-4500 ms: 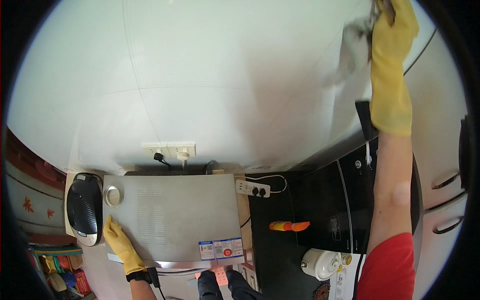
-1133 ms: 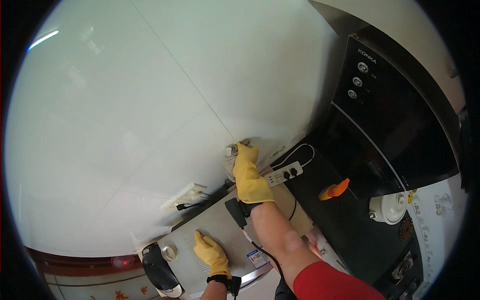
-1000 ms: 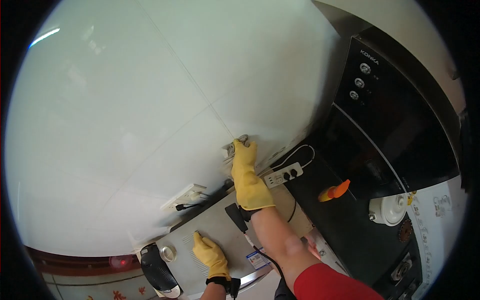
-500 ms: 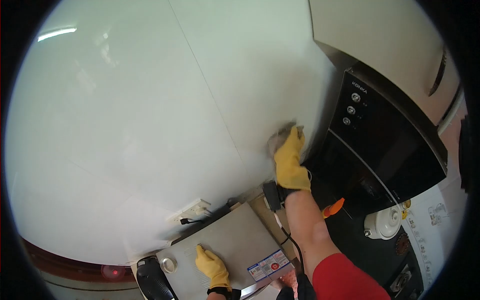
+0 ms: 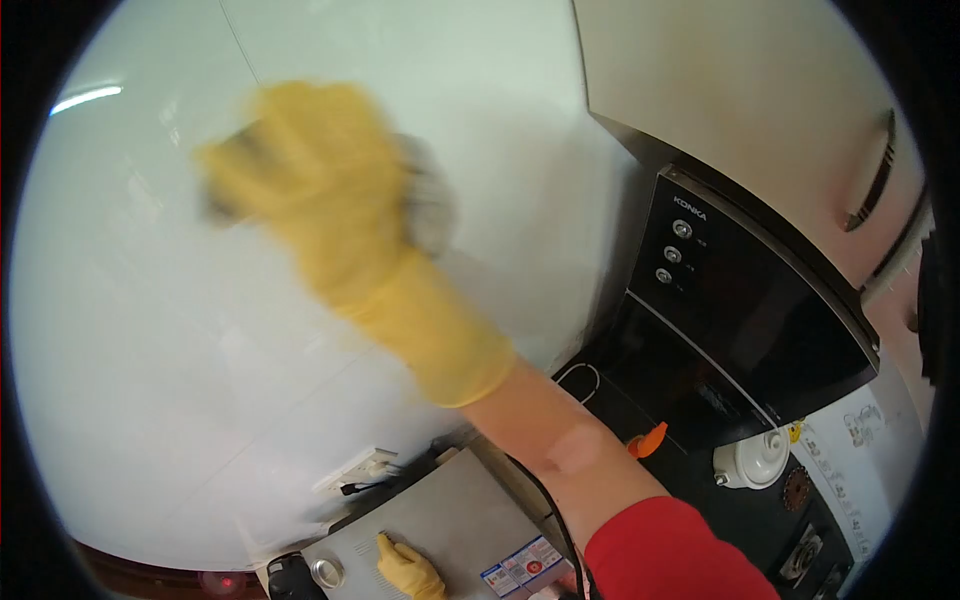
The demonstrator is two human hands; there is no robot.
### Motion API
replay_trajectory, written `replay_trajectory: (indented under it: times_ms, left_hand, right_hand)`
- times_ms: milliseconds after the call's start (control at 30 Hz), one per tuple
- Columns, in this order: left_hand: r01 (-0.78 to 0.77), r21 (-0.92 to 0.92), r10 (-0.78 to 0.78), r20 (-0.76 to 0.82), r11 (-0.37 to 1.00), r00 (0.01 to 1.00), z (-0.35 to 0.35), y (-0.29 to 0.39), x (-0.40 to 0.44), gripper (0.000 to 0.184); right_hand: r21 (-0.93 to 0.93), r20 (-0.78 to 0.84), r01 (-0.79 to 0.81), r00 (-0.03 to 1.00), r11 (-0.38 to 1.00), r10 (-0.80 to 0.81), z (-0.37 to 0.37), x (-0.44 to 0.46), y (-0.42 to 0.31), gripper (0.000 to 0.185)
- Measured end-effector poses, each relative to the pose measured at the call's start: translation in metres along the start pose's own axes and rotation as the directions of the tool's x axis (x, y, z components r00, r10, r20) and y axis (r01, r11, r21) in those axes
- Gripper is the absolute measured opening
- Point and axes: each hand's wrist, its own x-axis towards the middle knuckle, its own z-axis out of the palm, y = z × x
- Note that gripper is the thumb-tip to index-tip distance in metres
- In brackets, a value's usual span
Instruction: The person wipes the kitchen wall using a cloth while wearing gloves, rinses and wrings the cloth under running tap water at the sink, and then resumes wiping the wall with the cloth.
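My right hand [image 5: 320, 190], in a yellow rubber glove, is raised in front of the white wall [image 5: 150, 350] and smeared by motion. Its fingers are closed round a greyish cloth [image 5: 428, 200], which shows blurred on both sides of the glove. Lower down, my left hand [image 5: 408, 570], also yellow-gloved, rests on the grey metal top of an appliance [image 5: 450, 510], its fingers stretched out and holding nothing. A round metal lid [image 5: 326, 573] lies just left of it.
A black range hood [image 5: 740, 310] hangs at the right beneath pale cabinets [image 5: 740, 90]. Below are an orange spray nozzle [image 5: 650, 440], a white lidded pot [image 5: 755, 460] and a stove burner [image 5: 802, 553]. A wall socket [image 5: 362, 468] with plugs sits above the appliance.
My right hand has swept up and left across the wall from beside the hood, still with the cloth, and appears larger. The view has shifted; my left hand stays on the appliance top.
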Motion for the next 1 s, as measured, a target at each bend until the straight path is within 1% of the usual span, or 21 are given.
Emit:
replay_trajectory:
  times_ms: [33, 67, 100, 133, 167, 200, 267, 333, 367, 433, 467, 533, 567, 600, 633, 667, 700, 733, 867, 967, 1000]
  left_hand:
    - [-0.005, 0.001, 0.005, -0.009, 1.000, 1.000, 0.002, 0.000, 0.000, 0.033]
    - [-0.005, -0.002, 0.005, -0.007, 1.000, 1.000, -0.007, 0.008, 0.004, 0.033]
    - [0.032, -0.021, -0.030, 0.082, 0.999, 0.996, -0.025, 0.021, 0.011, 0.033]
    - [0.070, -0.037, -0.063, 0.170, 0.997, 0.983, -0.037, 0.030, 0.016, 0.034]
    - [0.071, -0.037, -0.063, 0.168, 0.997, 0.984, -0.040, 0.035, 0.019, 0.034]
    - [0.080, -0.037, -0.072, 0.177, 0.996, 0.982, -0.042, 0.039, 0.020, 0.032]
    - [0.087, -0.030, -0.080, 0.181, 0.996, 0.980, -0.037, 0.040, 0.022, 0.030]
    - [0.097, 0.053, -0.105, 0.188, 0.994, 0.977, -0.036, 0.037, 0.018, 0.029]
    - [0.098, 0.055, -0.107, 0.190, 0.994, 0.976, -0.035, 0.036, 0.016, 0.029]
    - [0.049, 0.044, -0.054, 0.128, 0.998, 0.990, -0.032, 0.035, 0.014, 0.029]
    - [0.049, 0.039, -0.053, 0.127, 0.998, 0.990, -0.031, 0.037, 0.014, 0.029]
    - [-0.019, 0.063, 0.013, 0.094, 0.998, 0.995, -0.033, 0.038, 0.016, 0.030]
    - [-0.028, 0.065, 0.021, 0.098, 0.997, 0.995, -0.033, 0.037, 0.017, 0.030]
    - [-0.019, 0.089, 0.008, 0.120, 0.996, 0.993, -0.034, 0.036, 0.016, 0.031]
    - [-0.007, 0.109, -0.008, 0.142, 0.994, 0.990, -0.033, 0.037, 0.014, 0.032]
    - [-0.009, 0.101, -0.006, 0.146, 0.995, 0.989, -0.034, 0.038, 0.015, 0.032]
    - [0.009, 0.060, -0.018, 0.156, 0.998, 0.988, -0.037, 0.039, 0.017, 0.032]
    - [0.026, 0.019, -0.029, 0.166, 0.999, 0.986, -0.038, 0.041, 0.018, 0.032]
    - [0.016, 0.045, -0.023, 0.164, 0.999, 0.986, -0.035, 0.035, 0.017, 0.032]
    - [-0.018, 0.048, 0.012, 0.132, 0.999, 0.991, -0.035, 0.033, 0.018, 0.032]
    - [-0.019, 0.047, 0.013, 0.125, 0.999, 0.992, -0.037, 0.035, 0.019, 0.032]
  right_hand:
    - [-0.121, 0.083, -0.006, 0.996, 0.993, 0.016, -0.023, -0.011, 0.027, 0.008]
    - [-0.199, -0.060, -0.263, 0.965, 0.944, 0.256, -0.016, -0.036, 0.045, 0.008]
    - [-0.296, -0.218, -0.204, 0.966, 0.933, 0.142, -0.034, -0.055, 0.073, 0.008]
    - [-0.144, -0.261, -0.507, 0.848, 0.850, 0.462, -0.048, -0.098, 0.091, 0.033]
    - [-0.042, -0.315, -0.644, 0.734, 0.764, 0.602, -0.070, -0.118, 0.111, 0.035]
    - [-0.185, -0.350, -0.588, 0.788, 0.788, 0.506, -0.095, -0.165, 0.154, 0.042]
    - [-0.210, -0.384, -0.716, 0.687, 0.666, 0.617, -0.136, -0.211, 0.192, 0.047]
    - [-0.401, -0.427, -0.822, 0.559, 0.405, 0.711, -0.173, -0.276, 0.246, 0.048]
    - [-0.403, -0.425, -0.822, 0.558, 0.404, 0.713, -0.182, -0.307, 0.261, 0.048]
    - [-0.245, -0.516, -0.905, 0.426, 0.349, 0.743, -0.182, -0.315, 0.267, 0.049]
    - [-0.170, -0.512, -0.971, 0.235, 0.171, 0.826, -0.174, -0.303, 0.251, 0.047]
    - [0.013, -0.368, -0.850, 0.486, 0.527, 0.793, -0.136, -0.210, 0.168, 0.045]
    - [0.097, -0.289, -0.851, 0.473, 0.517, 0.832, -0.114, -0.177, 0.139, 0.044]
    - [-0.090, -0.173, -0.831, 0.555, 0.548, 0.814, -0.098, -0.126, 0.095, 0.046]
    - [0.445, -0.082, -0.797, 0.417, 0.408, 0.905, -0.063, -0.127, 0.076, 0.044]
    - [0.836, 0.082, -0.536, 0.335, 0.118, 0.939, -0.040, -0.125, 0.064, 0.042]
    - [0.346, -0.041, -0.586, 0.771, 0.732, 0.636, -0.040, -0.107, 0.047, 0.041]
    - [-0.255, 0.179, -0.129, 0.968, 0.958, 0.178, -0.043, -0.086, 0.035, 0.041]
    - [0.007, -0.032, -0.245, 0.969, 0.969, 0.245, -0.062, -0.106, 0.082, 0.021]
    - [-0.151, -0.235, -0.644, 0.760, 0.750, 0.606, -0.118, -0.148, 0.167, 0.039]
    - [0.077, -0.324, -0.735, 0.621, 0.674, 0.714, -0.128, -0.173, 0.213, 0.044]
